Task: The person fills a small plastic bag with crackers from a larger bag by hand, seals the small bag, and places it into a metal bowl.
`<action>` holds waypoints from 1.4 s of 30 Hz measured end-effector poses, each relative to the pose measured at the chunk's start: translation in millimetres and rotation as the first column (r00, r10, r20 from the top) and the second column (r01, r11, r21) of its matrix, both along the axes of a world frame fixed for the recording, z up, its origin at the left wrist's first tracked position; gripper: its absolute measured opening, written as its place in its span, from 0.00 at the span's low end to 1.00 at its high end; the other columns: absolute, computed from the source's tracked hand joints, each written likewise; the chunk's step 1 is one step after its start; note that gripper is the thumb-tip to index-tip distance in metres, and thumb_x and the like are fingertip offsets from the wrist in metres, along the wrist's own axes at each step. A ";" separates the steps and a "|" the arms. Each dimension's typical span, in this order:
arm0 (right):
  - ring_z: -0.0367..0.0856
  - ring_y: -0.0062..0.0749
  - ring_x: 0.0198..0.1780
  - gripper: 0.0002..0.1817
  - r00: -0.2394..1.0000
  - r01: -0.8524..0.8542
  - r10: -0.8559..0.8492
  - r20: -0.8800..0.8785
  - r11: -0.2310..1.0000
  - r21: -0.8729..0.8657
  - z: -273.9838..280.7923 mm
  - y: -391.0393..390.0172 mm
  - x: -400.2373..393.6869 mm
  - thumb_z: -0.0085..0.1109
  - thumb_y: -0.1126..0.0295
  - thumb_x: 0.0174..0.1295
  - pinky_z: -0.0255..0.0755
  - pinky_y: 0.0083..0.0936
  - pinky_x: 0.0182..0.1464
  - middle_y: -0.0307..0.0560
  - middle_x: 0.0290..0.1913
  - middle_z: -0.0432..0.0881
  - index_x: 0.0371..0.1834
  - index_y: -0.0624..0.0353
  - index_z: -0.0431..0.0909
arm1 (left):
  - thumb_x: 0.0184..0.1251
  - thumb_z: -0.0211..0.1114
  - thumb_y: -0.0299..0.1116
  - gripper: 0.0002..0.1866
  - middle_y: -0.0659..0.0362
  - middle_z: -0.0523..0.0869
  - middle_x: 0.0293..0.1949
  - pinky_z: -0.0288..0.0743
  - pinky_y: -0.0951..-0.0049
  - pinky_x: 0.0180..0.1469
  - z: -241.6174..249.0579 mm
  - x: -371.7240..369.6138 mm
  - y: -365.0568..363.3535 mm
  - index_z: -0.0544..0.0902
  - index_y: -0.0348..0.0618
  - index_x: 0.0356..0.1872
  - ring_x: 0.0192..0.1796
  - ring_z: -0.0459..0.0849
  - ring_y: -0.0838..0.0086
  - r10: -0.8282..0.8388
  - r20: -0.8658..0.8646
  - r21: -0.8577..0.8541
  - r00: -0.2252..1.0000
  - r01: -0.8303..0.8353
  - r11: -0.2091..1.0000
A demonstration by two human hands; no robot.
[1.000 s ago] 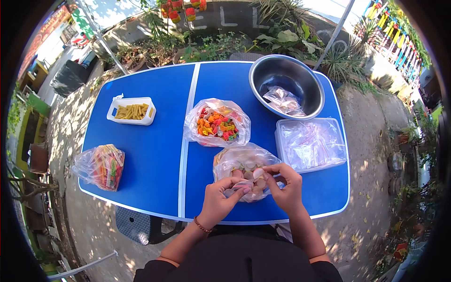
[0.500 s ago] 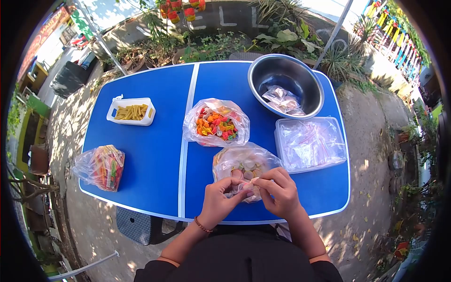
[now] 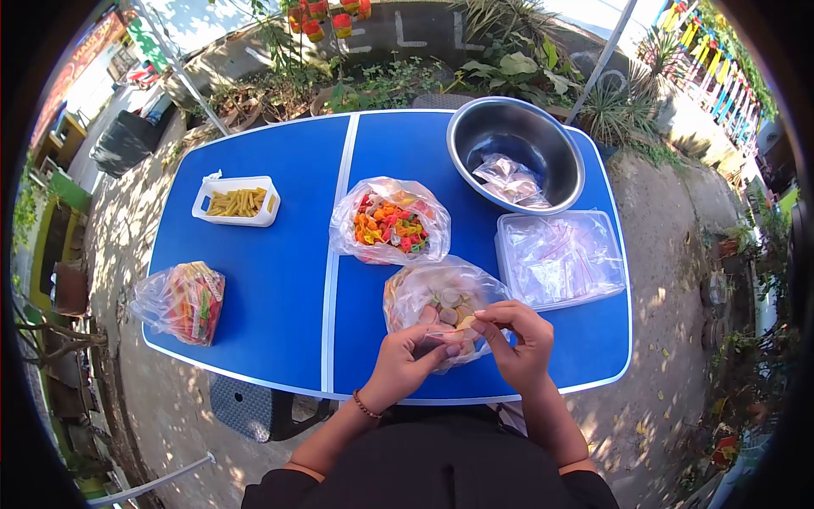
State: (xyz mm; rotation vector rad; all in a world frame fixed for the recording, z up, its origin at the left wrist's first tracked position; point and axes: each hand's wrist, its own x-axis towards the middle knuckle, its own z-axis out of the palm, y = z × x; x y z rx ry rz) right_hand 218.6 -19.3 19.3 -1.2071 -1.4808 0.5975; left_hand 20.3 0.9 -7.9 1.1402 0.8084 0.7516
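My left hand (image 3: 407, 363) pinches a small clear plastic bag (image 3: 438, 337) with a pinkish edge, over the near side of an open bag of round, coin-like sweets (image 3: 449, 297). Close on its right, my right hand (image 3: 517, 339) has thumb and forefinger pinched together near the small bag's other end; what lies between those fingertips is too small to make out. Beyond them stands an open clear bag of orange, red and yellow sweets (image 3: 392, 222). A clear container (image 3: 561, 260) of flat plastic bags is to the right of the round sweets.
At the back right of the blue table (image 3: 263, 297) a metal basin (image 3: 459, 161) holds some filled bags. A white tub (image 3: 246, 219) of yellowish sticks stands at the back left, and a bag of red and yellow strips (image 3: 191, 304) lies at the front left.
My right hand has moved slightly right, away from my left hand, so the gap between their fingertips is wider. My left hand has barely moved.
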 end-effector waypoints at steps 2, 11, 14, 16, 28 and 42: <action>0.88 0.27 0.39 0.08 0.989 -0.016 0.003 -0.151 0.996 -0.085 -2.1 -2.2 -0.1 0.70 0.83 0.60 0.82 0.21 0.42 0.46 0.40 0.87 0.42 0.65 0.87 | 0.71 0.71 0.29 0.14 0.56 0.92 0.46 0.82 0.78 0.52 -0.8 -0.9 0.4 0.86 0.33 0.54 0.48 0.89 0.79 -0.035 0.039 -0.068 0.999 0.037 0.997; 0.88 0.25 0.42 0.08 0.961 -0.066 0.028 -0.274 0.989 -0.131 2.3 -4.7 -3.0 0.69 0.86 0.59 0.84 0.20 0.45 0.48 0.41 0.87 0.41 0.68 0.87 | 0.70 0.72 0.30 0.13 0.56 0.92 0.45 0.82 0.78 0.52 5.1 0.2 -1.8 0.87 0.34 0.51 0.48 0.89 0.79 -0.026 -0.009 0.011 1.000 0.027 1.000; 0.88 0.25 0.40 0.07 0.980 -0.084 0.055 -0.192 0.986 -0.145 3.1 -3.4 -3.1 0.70 0.84 0.59 0.83 0.20 0.43 0.48 0.39 0.87 0.40 0.67 0.87 | 0.70 0.72 0.29 0.12 0.57 0.92 0.45 0.82 0.78 0.51 7.2 -0.8 -1.8 0.88 0.34 0.50 0.47 0.89 0.80 -0.034 -0.034 -0.002 0.999 0.034 0.999; 0.88 0.25 0.39 0.07 0.990 -0.080 0.061 -0.126 0.986 -0.149 3.2 -2.2 -2.2 0.71 0.82 0.58 0.82 0.21 0.41 0.48 0.37 0.88 0.40 0.67 0.87 | 0.70 0.72 0.29 0.12 0.57 0.92 0.44 0.82 0.78 0.50 5.5 -1.5 -1.7 0.88 0.34 0.50 0.47 0.89 0.79 -0.050 -0.041 -0.005 0.998 0.050 0.999; 0.81 0.22 0.35 0.05 0.990 -0.140 0.129 -0.058 0.955 -0.261 8.9 -2.2 -1.5 0.72 0.80 0.58 0.75 0.20 0.42 0.45 0.36 0.86 0.37 0.65 0.87 | 0.67 0.75 0.32 0.11 0.61 0.91 0.35 0.79 0.80 0.42 12.9 -0.4 2.8 0.89 0.36 0.45 0.38 0.85 0.85 -0.024 -0.201 0.222 0.979 0.069 0.972; 0.77 0.36 0.45 0.07 0.927 -0.263 0.294 0.230 0.952 -0.157 27.0 5.5 11.4 0.71 0.71 0.54 0.71 0.31 0.51 0.47 0.44 0.79 0.36 0.57 0.89 | 0.74 0.67 0.33 0.15 0.57 0.90 0.41 0.82 0.78 0.46 7.3 2.1 7.9 0.86 0.36 0.56 0.43 0.88 0.79 -0.094 -0.049 0.187 0.994 0.102 0.977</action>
